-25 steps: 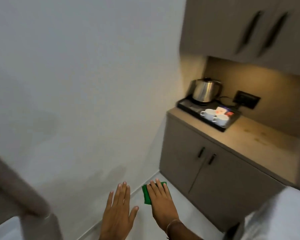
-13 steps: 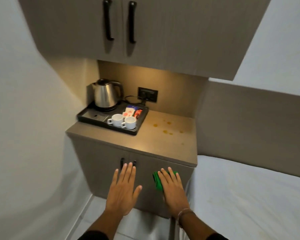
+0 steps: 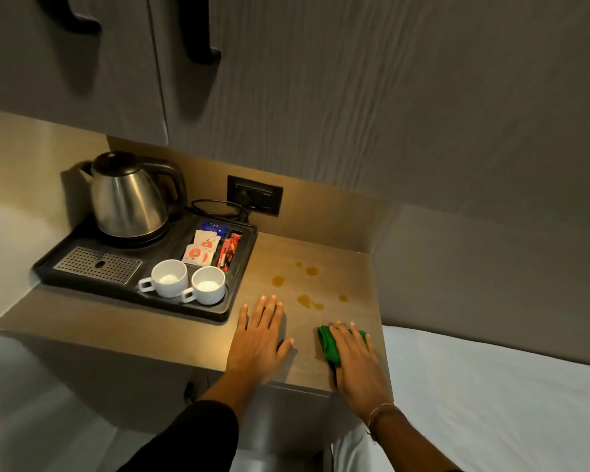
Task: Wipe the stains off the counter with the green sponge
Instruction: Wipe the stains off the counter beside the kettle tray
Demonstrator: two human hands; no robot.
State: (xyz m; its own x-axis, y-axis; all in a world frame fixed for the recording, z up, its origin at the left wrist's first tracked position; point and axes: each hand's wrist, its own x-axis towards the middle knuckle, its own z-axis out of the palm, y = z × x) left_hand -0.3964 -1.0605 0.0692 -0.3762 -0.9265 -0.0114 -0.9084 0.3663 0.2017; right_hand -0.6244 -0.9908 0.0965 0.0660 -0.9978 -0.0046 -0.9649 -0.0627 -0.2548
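Observation:
Several amber stains (image 3: 305,287) dot the right half of the wooden counter (image 3: 116,327), just right of the tray. My right hand (image 3: 356,359) lies over the green sponge (image 3: 328,342) near the counter's front right corner, holding it under the palm and fingers; only the sponge's left part shows. The sponge sits a short way in front of the nearest stains. My left hand (image 3: 261,338) rests flat on the counter with fingers spread, left of the sponge and empty.
A black tray (image 3: 234,294) on the left carries a steel kettle (image 3: 128,199), two white cups (image 3: 188,281) and sachets (image 3: 205,248). A wall socket (image 3: 254,195) with a cord is behind. Upper cabinets (image 3: 286,80) hang overhead. A white bed (image 3: 491,386) borders the counter's right side.
The view has swung from the wall and floor onto the counter and come close. Both hands have dropped onto the countertop, the right one still with the green sponge.

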